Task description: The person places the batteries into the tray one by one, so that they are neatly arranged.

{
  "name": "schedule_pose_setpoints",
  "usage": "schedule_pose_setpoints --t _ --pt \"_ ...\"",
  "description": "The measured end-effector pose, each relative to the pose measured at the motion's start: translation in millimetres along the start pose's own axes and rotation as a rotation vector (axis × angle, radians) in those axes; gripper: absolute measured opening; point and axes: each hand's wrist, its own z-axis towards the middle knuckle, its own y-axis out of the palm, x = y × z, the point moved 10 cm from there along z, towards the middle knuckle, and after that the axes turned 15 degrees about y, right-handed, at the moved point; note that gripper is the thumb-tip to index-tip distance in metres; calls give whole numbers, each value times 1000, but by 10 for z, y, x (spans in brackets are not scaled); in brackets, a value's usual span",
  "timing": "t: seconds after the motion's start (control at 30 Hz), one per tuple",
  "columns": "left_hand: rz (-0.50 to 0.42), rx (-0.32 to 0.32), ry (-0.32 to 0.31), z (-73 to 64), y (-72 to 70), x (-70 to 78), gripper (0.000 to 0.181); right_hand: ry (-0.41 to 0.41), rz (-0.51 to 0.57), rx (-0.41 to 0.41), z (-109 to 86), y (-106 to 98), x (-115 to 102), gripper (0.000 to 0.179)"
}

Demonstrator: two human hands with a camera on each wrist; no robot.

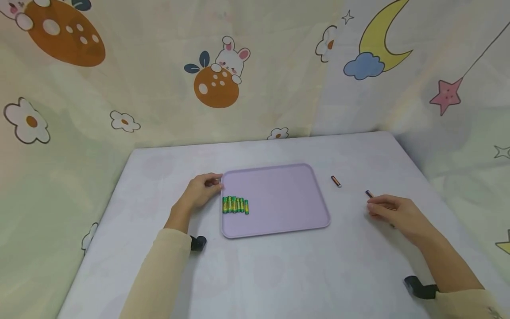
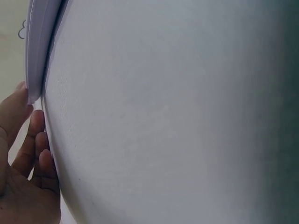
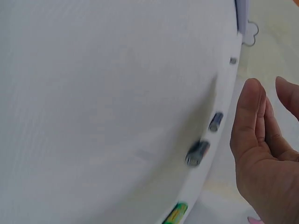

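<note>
My left hand [image 1: 199, 191] is at the left side of a lilac tray [image 1: 279, 195], its fingertips touching the rim. The left wrist view shows those fingers [image 2: 36, 122] beside the end of the tray [image 2: 37, 51]. Several green batteries [image 1: 234, 204] stand in a row at the tray's left. My right hand [image 1: 400, 217] hovers above the table at the right, partly covering batteries there. A dark-ended battery [image 1: 368, 193] shows past its fingertips. In the right wrist view the fingers and thumb of the right hand [image 3: 266, 140] are apart, with nothing between them.
A black-and-copper battery [image 1: 336, 181] lies just right of the tray. Close to the right hand, the wrist view shows dark-ended batteries [image 3: 197, 153] and a green battery [image 3: 176, 213] on the white table [image 1: 271, 274]. Patterned cloth [image 1: 159, 79] hangs behind.
</note>
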Motion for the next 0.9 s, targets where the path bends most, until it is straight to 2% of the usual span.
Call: schedule_pose_setpoints --t 0.17,0.33,0.57,0.7,0.9 --pt "-4 10 25 0 -29 49 46 34 -7 33 -38 -229 186 60" --pt "-8 6 14 -2 -21 28 46 98 -27 91 -55 -461 386 64" --pt "-5 -1 6 4 -7 10 47 168 -149 278 -93 -786 607 63" --pt "-3 -5 -4 -3 -9 11 47 193 -209 364 -140 -892 690 61" --pt "-6 -6 -11 -6 4 20 48 228 -230 387 -178 -911 772 59"
